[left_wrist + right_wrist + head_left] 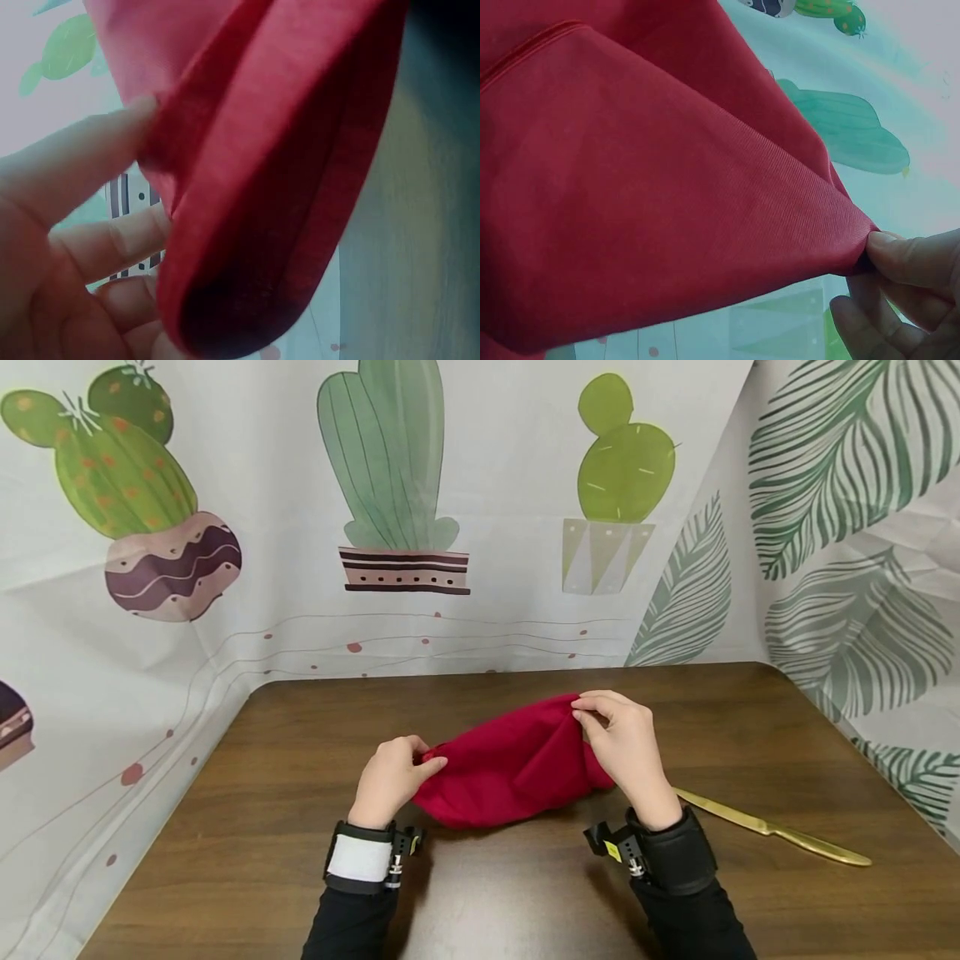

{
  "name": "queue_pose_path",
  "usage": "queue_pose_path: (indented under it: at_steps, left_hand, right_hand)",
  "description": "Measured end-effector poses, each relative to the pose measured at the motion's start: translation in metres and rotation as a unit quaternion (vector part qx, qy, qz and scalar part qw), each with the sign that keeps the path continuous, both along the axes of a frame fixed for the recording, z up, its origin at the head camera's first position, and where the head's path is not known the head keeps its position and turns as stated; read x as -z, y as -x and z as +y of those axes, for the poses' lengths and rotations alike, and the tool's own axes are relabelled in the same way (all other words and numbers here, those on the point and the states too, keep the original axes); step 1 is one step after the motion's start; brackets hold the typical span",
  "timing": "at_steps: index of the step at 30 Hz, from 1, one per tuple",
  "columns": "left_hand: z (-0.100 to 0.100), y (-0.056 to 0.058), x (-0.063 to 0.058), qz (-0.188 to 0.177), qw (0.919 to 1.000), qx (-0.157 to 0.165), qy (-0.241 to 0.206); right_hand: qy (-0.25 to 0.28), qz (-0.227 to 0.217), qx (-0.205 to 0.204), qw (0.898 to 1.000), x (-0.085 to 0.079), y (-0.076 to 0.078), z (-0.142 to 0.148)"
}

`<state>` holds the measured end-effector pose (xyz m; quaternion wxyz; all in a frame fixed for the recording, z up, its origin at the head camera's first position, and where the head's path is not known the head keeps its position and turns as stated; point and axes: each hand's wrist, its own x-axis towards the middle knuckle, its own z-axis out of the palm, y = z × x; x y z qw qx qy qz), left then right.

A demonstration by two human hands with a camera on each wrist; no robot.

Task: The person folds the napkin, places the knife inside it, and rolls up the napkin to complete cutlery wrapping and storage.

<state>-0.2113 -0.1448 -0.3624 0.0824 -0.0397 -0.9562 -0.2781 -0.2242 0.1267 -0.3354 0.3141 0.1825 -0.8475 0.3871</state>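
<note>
A red cloth napkin (510, 768) is held up between both hands above the wooden table, folded over and sagging at its lower edge. At its left end my left hand (392, 781) pinches the cloth between thumb and fingers. My right hand (622, 743) pinches the upper right corner, higher than the left. In the left wrist view the napkin (277, 172) hangs in a loop with a hemmed edge. The right wrist view shows the cloth (667, 187) drawn taut to the point where thumb and forefinger grip it.
A gold table knife (772, 828) lies slantwise on the brown wooden table (247, 860), right of my right wrist. Behind the table hangs a white curtain (510, 460) printed with cacti and leaves. Both wrists wear black camera straps.
</note>
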Motion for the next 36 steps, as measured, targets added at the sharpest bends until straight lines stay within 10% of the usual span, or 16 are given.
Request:
queue_pose_path:
  at_steps: [16, 36]
  left_hand:
    - [0.003, -0.003, 0.002, 0.066, 0.9959, -0.010, 0.061]
    - [0.012, -0.006, -0.004, 0.044, 0.9984, 0.017, -0.031]
  right_hand:
    - [-0.023, -0.014, -0.008, 1.000, 0.003, 0.001, -0.004]
    - [-0.082, -0.023, 0.012, 0.996, 0.005, -0.003, -0.013]
